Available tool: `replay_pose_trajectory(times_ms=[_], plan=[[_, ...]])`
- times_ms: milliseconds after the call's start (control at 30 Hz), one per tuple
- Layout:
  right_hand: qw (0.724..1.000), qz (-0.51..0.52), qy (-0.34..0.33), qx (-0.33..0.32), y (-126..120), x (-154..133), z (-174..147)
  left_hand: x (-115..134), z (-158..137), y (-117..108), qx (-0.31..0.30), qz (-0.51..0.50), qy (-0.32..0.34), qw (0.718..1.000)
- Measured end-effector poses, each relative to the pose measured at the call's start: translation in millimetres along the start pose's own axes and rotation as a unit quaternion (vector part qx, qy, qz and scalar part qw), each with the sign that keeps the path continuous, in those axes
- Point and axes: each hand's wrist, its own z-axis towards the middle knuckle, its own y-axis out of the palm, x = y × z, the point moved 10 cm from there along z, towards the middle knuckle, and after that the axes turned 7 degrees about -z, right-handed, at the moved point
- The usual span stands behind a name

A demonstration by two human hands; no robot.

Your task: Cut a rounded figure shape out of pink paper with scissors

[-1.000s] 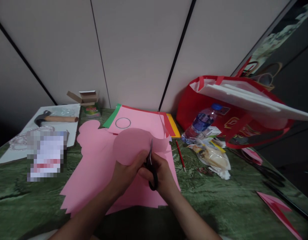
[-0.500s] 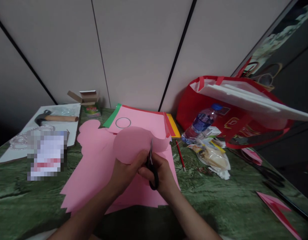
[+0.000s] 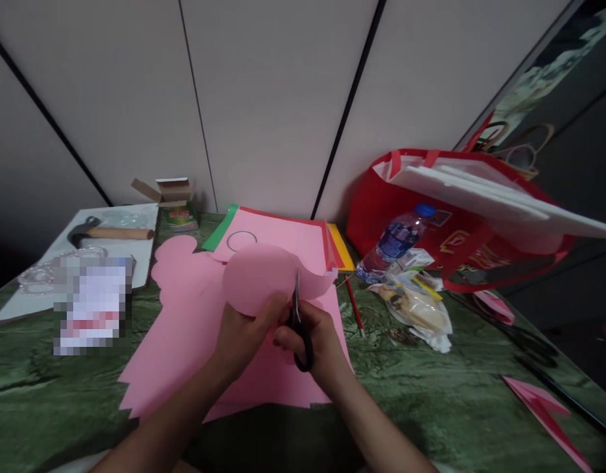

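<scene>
My left hand (image 3: 247,328) pinches the lower edge of a rounded piece of pink paper (image 3: 256,279), held up above the table. Scissors with black handles (image 3: 306,348) are in my right hand (image 3: 318,335), fingers closed round the loops. Their blades point upward at the right edge of the rounded piece, where a strip of the same paper curls off to the right. Beneath both hands lie large pink paper sheets (image 3: 184,341) with scalloped and zigzag edges. Behind them is a pink sheet with a drawn circle (image 3: 293,236), on top of green, red and yellow sheets.
A hammer (image 3: 120,233) rests on a white board at the left, near an opened small box (image 3: 179,213). To the right are a red pencil (image 3: 354,305), a water bottle (image 3: 396,243), plastic packets (image 3: 415,305), a red bag (image 3: 460,243) and folded pink paper (image 3: 543,401).
The rounded paper has tilted slightly, and its top edge stands a little higher. Both hands stay nearly in place, still holding the paper and scissors.
</scene>
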Motion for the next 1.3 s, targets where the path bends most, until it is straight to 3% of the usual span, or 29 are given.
replay_pose_trajectory(times_ms=[167, 1300], plan=[[1.0, 0.0, 0.003, -0.004, 0.9, -2.0, -1.2, -2.6, 0.0, -9.8, 0.04, 0.022, -0.005, 0.999], [0.999, 0.037, -0.009, 0.016, -4.7, 3.1, 1.5, -0.8, 0.5, -13.0, 0.05, 0.046, 0.011, 0.998]])
